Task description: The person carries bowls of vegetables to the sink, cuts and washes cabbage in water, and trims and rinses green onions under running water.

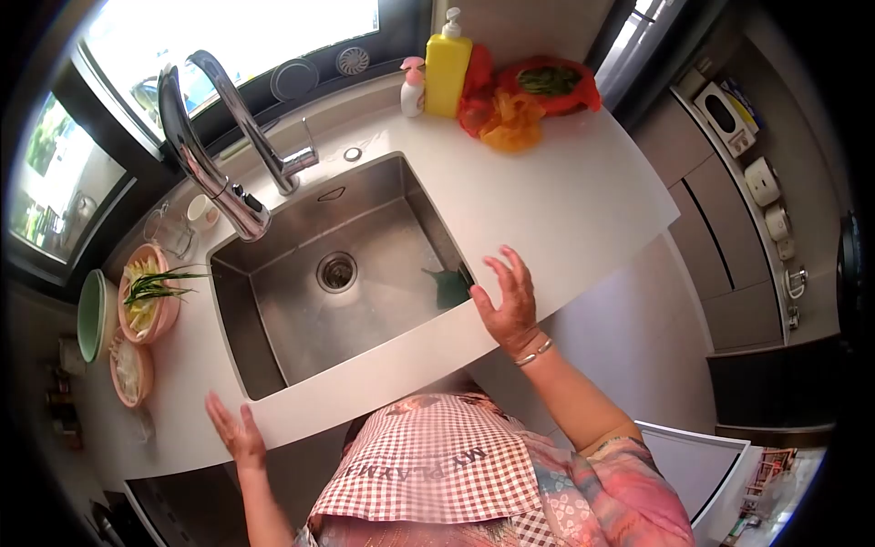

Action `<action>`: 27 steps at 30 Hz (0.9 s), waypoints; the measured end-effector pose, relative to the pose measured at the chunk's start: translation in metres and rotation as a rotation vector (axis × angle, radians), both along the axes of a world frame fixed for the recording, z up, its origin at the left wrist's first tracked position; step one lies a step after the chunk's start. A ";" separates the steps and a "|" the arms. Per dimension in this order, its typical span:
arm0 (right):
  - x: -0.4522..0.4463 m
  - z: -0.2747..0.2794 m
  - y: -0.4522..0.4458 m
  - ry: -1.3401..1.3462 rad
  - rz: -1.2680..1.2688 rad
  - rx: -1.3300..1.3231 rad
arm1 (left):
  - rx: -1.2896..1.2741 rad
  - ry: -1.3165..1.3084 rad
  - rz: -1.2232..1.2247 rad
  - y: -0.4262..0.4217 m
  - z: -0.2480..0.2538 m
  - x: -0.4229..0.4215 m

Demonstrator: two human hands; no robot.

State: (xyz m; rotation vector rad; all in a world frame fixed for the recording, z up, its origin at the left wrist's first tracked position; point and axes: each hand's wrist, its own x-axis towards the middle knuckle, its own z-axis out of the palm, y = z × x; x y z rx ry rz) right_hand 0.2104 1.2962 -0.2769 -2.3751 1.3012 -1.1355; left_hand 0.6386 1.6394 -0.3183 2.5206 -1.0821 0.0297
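My left hand (pixel 239 436) hovers at the counter's front edge, left of the sink, fingers apart and holding nothing. Beyond the sink's front right corner, my right hand (pixel 508 304) is raised with its fingers spread, a bracelet at the wrist. Between them is the steel sink (pixel 305 342), its round drain (pixel 337 272) uncovered. A dark green piece (pixel 447 288), perhaps a cloth, clings to its right wall close to my right hand. A chrome faucet (pixel 196 150) with a pull-out head arches over the back left of the basin.
Left of the sink are a pink bowl (pixel 166 319) of cut vegetables and green stalks, a green basin (pixel 92 314), a smaller bowl (pixel 133 374) and a glass pitcher (pixel 170 230). Behind stand a yellow pump bottle (pixel 447 77), a pink-topped bottle (pixel 413 91) and red and orange bags (pixel 512 120) with greens.
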 end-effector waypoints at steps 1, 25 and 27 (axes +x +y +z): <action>-0.014 -0.014 0.002 0.061 -0.071 0.040 | 0.053 0.054 0.092 0.019 -0.007 0.000; 0.021 0.029 0.039 0.172 0.354 0.153 | -0.027 0.056 -0.790 -0.243 0.019 -0.242; -0.006 0.061 0.037 0.027 0.494 0.510 | 0.033 0.094 -0.857 -0.240 0.006 -0.255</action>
